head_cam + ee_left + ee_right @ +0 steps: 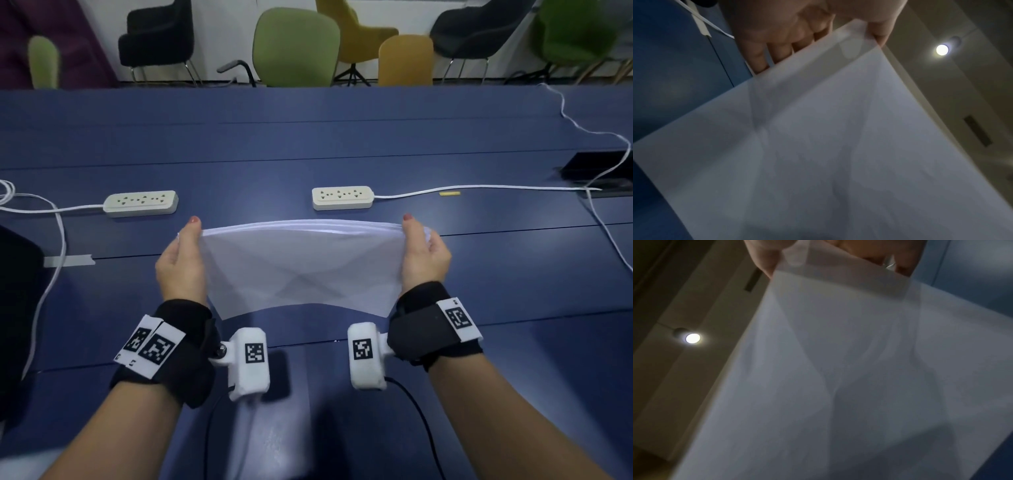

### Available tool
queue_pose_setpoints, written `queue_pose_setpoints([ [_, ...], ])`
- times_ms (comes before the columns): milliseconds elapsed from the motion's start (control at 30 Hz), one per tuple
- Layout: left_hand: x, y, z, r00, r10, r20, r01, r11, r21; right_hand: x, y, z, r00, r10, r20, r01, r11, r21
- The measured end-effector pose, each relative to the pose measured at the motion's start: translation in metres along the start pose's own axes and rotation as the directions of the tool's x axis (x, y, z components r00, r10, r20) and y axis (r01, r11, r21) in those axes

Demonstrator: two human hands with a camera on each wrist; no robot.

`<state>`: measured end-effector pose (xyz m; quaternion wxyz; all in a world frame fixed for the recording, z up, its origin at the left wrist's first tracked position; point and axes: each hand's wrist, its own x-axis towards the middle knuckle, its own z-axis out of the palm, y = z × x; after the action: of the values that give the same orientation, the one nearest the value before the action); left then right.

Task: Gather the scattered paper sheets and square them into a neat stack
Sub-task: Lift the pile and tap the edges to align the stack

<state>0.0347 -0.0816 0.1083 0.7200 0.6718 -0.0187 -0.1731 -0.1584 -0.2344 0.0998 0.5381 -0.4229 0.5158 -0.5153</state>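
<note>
A bundle of white paper sheets (301, 263) stands on edge above the blue table (308, 144), held between my two hands. My left hand (183, 260) grips its left side, thumb toward me and fingers behind. My right hand (423, 255) grips the right side the same way. The top edges show several slightly offset sheets. In the left wrist view the paper sheets (838, 154) fill the frame, with the left hand's fingers (781, 52) behind them. In the right wrist view the paper sheets (849, 378) hide most of the right hand's fingers (764, 261).
Two white power strips (140, 203) (342, 197) lie on the table just beyond the paper, with white cables (479, 187) running off both sides. A strip of grey tape (68, 261) lies left. A dark object (17, 291) sits at the left edge. Chairs (294, 48) stand behind the table.
</note>
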Motion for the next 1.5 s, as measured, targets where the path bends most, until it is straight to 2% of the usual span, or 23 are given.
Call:
queue_pose_setpoints([
  [167, 0.006, 0.001, -0.001, 1.000, 0.010, 0.025, -0.010, 1.000, 0.016, -0.003, 0.003, -0.001, 0.998, -0.054, 0.037, 0.055, 0.998, -0.033],
  [333, 0.004, 0.001, -0.002, 0.999, 0.039, 0.019, -0.040, 0.998, 0.058, -0.004, 0.002, -0.002, 1.000, -0.029, 0.004, 0.029, 0.999, -0.026],
  [600, 0.005, 0.003, -0.003, 0.998, 0.050, 0.038, -0.052, 0.998, 0.042, -0.008, 0.000, 0.000, 1.000, 0.002, 0.026, -0.001, 0.999, -0.037],
  [700, 0.008, 0.002, -0.003, 0.999, 0.039, 0.039, -0.040, 0.999, 0.033, -0.008, 0.004, 0.001, 0.999, -0.017, 0.034, 0.017, 1.000, -0.002],
  [767, 0.006, 0.002, -0.002, 0.996, 0.073, 0.047, -0.074, 0.997, 0.023, -0.009, 0.007, 0.000, 0.998, -0.032, 0.047, 0.032, 0.999, -0.001],
  [833, 0.003, 0.003, -0.002, 0.987, 0.127, 0.094, -0.129, 0.992, 0.014, -0.009, 0.006, 0.001, 0.994, -0.056, 0.098, 0.056, 0.998, 0.008],
  [900, 0.002, -0.005, -0.009, 0.959, 0.200, 0.202, -0.216, 0.974, 0.061, -0.008, 0.009, -0.003, 0.973, -0.109, 0.202, 0.103, 0.994, 0.040],
  [967, 0.003, -0.017, -0.022, 0.914, 0.234, 0.330, -0.296, 0.943, 0.152, -0.008, 0.012, -0.013, 0.910, -0.184, 0.372, 0.213, 0.976, -0.037],
  [1033, 0.009, -0.031, -0.034, 0.899, 0.156, 0.409, -0.269, 0.934, 0.235, -0.003, 0.022, -0.025, 0.857, -0.192, 0.477, 0.310, 0.934, -0.180],
  [1133, 0.015, -0.046, -0.043, 0.900, 0.086, 0.426, -0.226, 0.930, 0.291, 0.002, 0.032, -0.031, 0.881, -0.089, 0.465, 0.213, 0.952, -0.221],
  [1200, 0.017, -0.045, -0.040, 0.906, 0.146, 0.398, -0.264, 0.929, 0.260, 0.000, 0.028, -0.027, 0.885, -0.078, 0.459, 0.200, 0.954, -0.224],
  [1267, 0.021, -0.040, -0.037, 0.905, 0.224, 0.361, -0.309, 0.930, 0.198, -0.001, 0.024, -0.024, 0.893, -0.120, 0.434, 0.209, 0.964, -0.164],
  [1333, 0.024, -0.035, -0.038, 0.900, 0.252, 0.355, -0.314, 0.940, 0.130, 0.000, 0.022, -0.023, 0.901, -0.144, 0.410, 0.200, 0.975, -0.098],
  [1433, 0.031, -0.044, -0.047, 0.893, 0.160, 0.421, -0.196, 0.980, 0.044, 0.001, 0.031, -0.025, 0.909, -0.068, 0.412, 0.145, 0.977, -0.158],
  [1500, 0.031, -0.057, -0.048, 0.895, 0.070, 0.440, -0.120, 0.989, 0.086, -0.004, 0.043, -0.028, 0.893, 0.018, 0.449, 0.103, 0.965, -0.243],
])
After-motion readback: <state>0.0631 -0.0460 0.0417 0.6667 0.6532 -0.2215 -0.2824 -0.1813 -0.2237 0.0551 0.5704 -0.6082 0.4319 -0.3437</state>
